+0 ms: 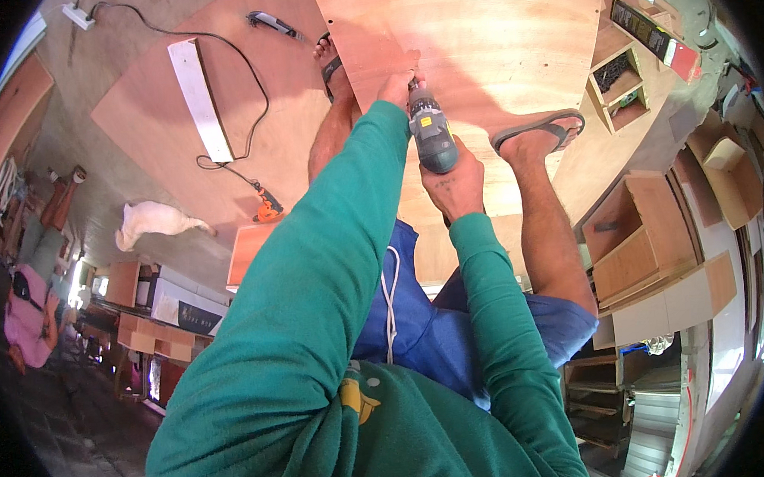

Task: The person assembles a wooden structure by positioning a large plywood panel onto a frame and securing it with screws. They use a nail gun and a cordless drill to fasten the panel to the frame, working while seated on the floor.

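Observation:
My right hand (455,187) is wrapped round the grip of a grey and black cordless drill (434,136), which points away from me. At the drill's front end my left hand (396,87) is closed, its fingers pinched together by the chuck. What those fingers hold is too small to make out. Under both hands lies a pale wooden panel (466,27) with small holes near its edges. My sandalled feet stand on either side of it.
A white-faced board strip (201,101), a corded orange power tool (267,205) and a dark cutter-like tool (274,24) lie to the left. A wooden box of screws (617,75) stands right. Farther left are a white dog (158,224) and a person in pink (30,317).

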The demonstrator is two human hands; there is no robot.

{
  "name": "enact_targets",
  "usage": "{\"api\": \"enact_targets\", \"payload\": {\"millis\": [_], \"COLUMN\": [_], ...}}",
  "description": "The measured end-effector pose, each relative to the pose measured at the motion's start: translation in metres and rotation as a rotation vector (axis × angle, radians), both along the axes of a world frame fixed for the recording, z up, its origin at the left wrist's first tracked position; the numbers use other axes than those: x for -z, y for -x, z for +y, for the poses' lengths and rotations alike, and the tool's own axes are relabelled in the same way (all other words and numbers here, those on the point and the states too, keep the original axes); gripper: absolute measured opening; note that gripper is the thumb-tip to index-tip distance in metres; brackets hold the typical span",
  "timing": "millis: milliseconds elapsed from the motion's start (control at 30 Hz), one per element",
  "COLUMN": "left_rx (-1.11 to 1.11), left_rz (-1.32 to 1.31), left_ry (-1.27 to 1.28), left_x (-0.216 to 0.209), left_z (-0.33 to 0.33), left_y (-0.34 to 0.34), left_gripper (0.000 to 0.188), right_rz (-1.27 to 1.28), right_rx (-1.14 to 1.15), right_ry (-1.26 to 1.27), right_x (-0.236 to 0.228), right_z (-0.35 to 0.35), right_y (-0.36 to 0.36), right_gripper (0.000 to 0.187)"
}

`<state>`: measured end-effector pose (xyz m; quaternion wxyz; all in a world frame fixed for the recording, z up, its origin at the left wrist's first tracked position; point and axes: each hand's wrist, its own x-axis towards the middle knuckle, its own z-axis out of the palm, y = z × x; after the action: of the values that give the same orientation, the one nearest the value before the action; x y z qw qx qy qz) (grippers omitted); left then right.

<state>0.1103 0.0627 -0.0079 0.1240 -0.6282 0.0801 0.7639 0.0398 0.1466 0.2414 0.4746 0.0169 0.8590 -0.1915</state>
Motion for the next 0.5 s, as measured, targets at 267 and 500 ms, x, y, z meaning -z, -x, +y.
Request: {"api": "enact_targets", "payload": {"millis": [267, 500], "left_rx": [0.445, 0.75], "left_rz": [-0.392, 0.27], "left_ry": [0.439, 1.328], "left_x": [-0.066, -0.251], "left_z": [-0.026, -0.041], "left_y": [0.02, 0.039], "left_gripper": [0.045, 0.022], "right_rz": [-0.014, -0.05], "right_rx": [0.027, 0.071], "right_ry": [-0.026, 0.024], "right_x": [-0.001, 0.011], "right_z": [-0.004, 0.007], "right_y": [-0.006, -0.012], "right_gripper": [0.03, 0.032]}}
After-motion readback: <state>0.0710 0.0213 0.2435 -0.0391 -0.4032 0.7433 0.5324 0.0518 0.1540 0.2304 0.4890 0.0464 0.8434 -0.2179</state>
